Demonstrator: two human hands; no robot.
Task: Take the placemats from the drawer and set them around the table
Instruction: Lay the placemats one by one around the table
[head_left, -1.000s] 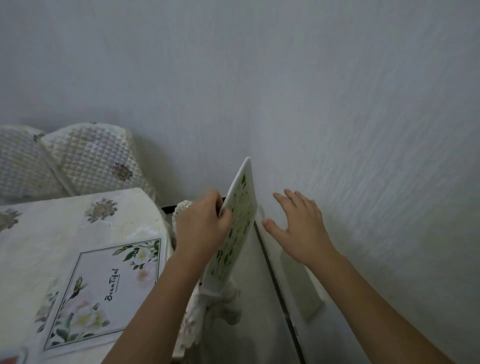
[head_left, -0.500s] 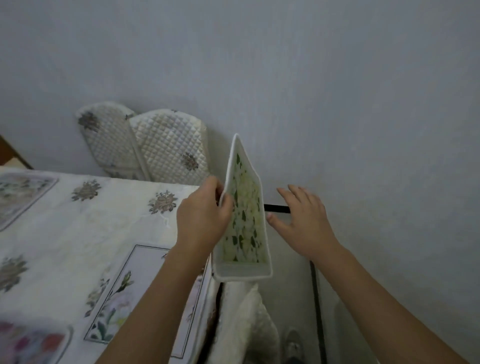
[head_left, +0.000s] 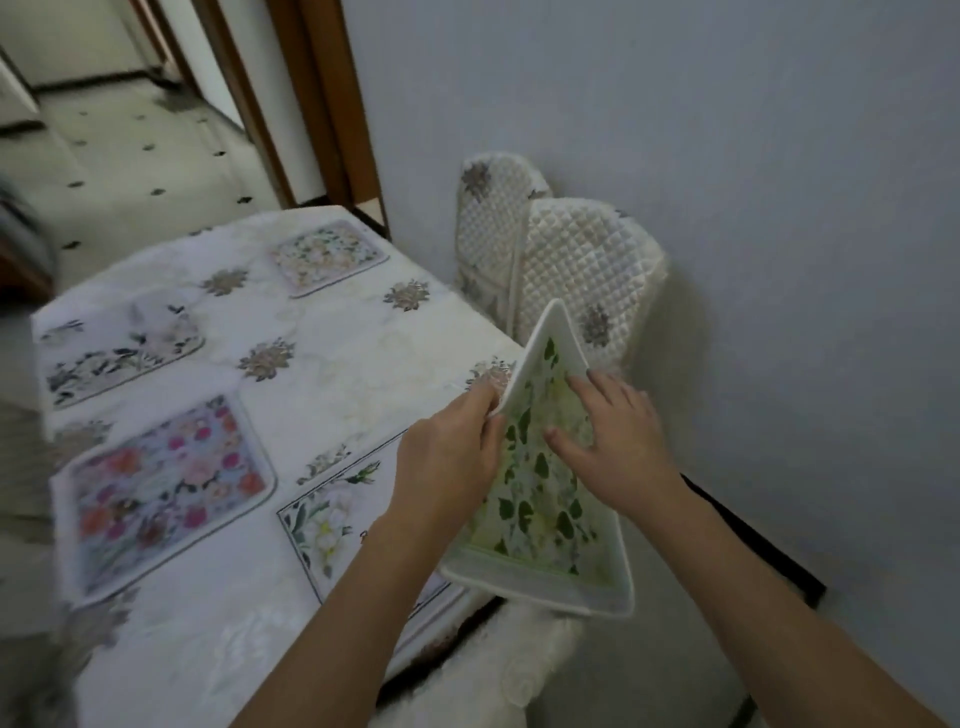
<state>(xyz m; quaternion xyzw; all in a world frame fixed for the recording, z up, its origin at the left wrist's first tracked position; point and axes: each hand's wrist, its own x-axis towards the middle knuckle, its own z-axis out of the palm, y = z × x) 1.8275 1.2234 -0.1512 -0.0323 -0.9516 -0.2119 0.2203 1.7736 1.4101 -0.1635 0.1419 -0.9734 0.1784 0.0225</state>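
A green-leaf placemat (head_left: 540, 509) with a white border is held tilted on edge over the table's right edge. My left hand (head_left: 447, 457) grips its left edge, thumb on the printed side. My right hand (head_left: 613, 447) lies on its face with fingers spread. On the table (head_left: 332, 358) lie several other placemats: a white-flower one (head_left: 332, 525) just left of my left arm, a pink-and-red floral one (head_left: 161, 488), a dark-leaf one (head_left: 119, 343) and a pale floral one (head_left: 327, 254) at the far end.
Two chairs with quilted white covers (head_left: 566, 270) stand against the grey wall at the table's far right corner. A wooden door frame (head_left: 322, 104) and tiled floor (head_left: 119, 161) lie beyond the table. A narrow gap runs between table and wall.
The view has swung left over the table. The green placemat has tipped from near upright toward the table. My right hand has moved from beside it onto its face.
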